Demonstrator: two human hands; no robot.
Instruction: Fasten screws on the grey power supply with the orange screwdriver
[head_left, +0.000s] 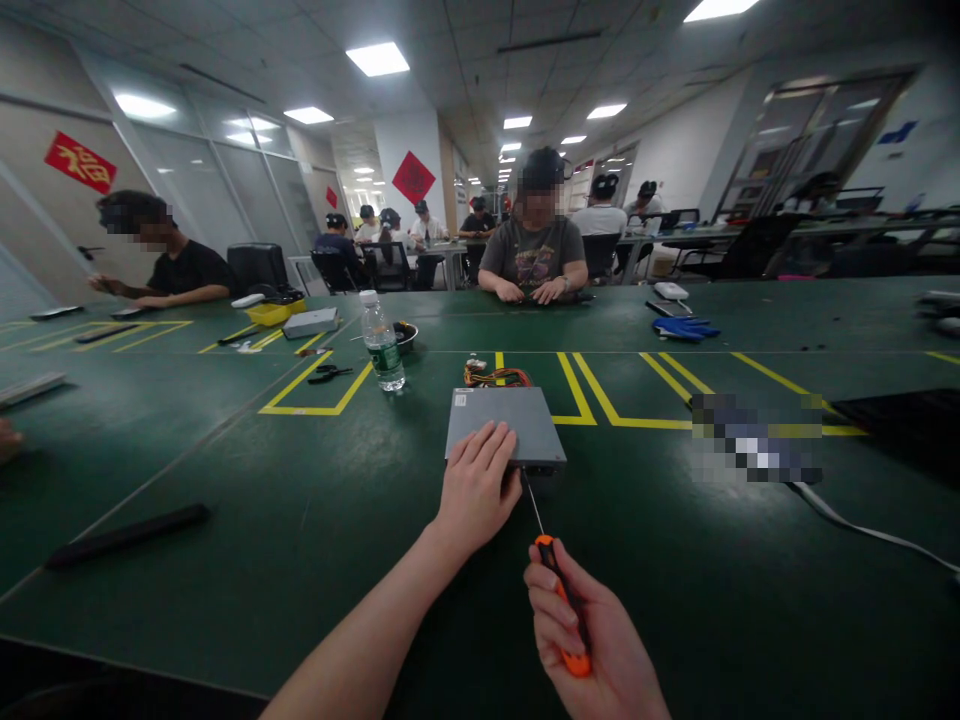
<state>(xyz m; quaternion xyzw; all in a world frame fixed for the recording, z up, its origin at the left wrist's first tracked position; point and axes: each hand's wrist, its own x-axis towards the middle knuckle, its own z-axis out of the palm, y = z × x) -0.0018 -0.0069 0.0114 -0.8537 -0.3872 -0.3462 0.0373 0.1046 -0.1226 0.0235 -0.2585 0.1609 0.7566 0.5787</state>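
A grey metal computer power supply [510, 410] lies on the green table in front of me, its bundle of coloured cables [499, 376] coming out at the far side. My left hand [480, 480] rests on its top and near left edge, fingers stretched out flat and thumb at the near side. In my right hand [574, 625] is a screwdriver [566, 610] with an orange and black handle, the fingers wrapped round it. Its thin shaft points up and away, the tip at the near face of the power supply. Whether the tip sits in a screw I cannot tell.
A water bottle [383, 345] stands behind on the left, beside a round bowl [406, 336]. A black bar [127, 537] lies at the near left. Blue gloves [686, 328] lie at the back right. Across the table sits a person [534, 250]; another person [187, 262] works at the left.
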